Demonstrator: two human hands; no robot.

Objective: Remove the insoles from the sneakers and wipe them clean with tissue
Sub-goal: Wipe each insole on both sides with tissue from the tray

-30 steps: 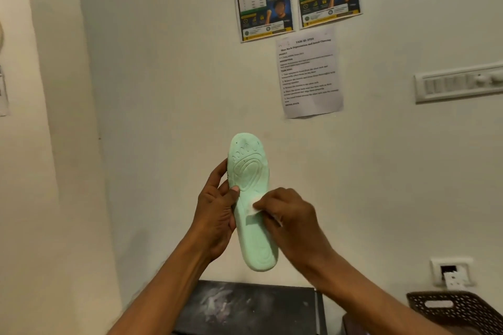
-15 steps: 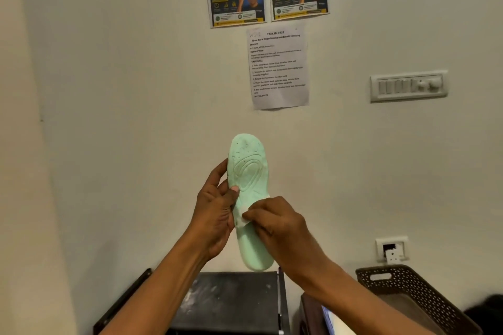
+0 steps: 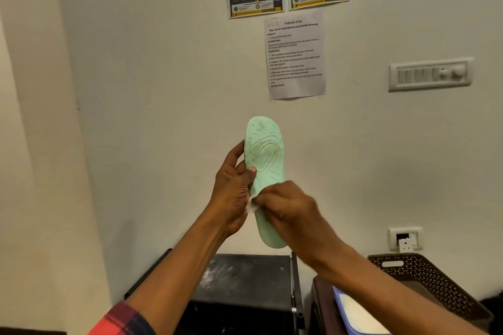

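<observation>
Evidently wiping is in hand: the insole (image 3: 265, 155) is gripped upright by the left hand's (image 3: 231, 193) curled fingers, tissue (image 3: 251, 207) is pinched against its middle by the right hand (image 3: 288, 209), and strokes toward the heel are judged needed next.

Low against the wall: black shelf top (image 3: 245, 277), smudged with pale dusty marks. Just right of it, dark brown stand (image 3: 322, 299) bearing a pale blue-edged sheet (image 3: 353, 313); perforated brown basket (image 3: 441, 283) alongside.

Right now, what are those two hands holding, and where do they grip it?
The left hand grips the pale green insole at its middle, thumb on its patterned face. The right hand pinches a small white tissue against it.
</observation>
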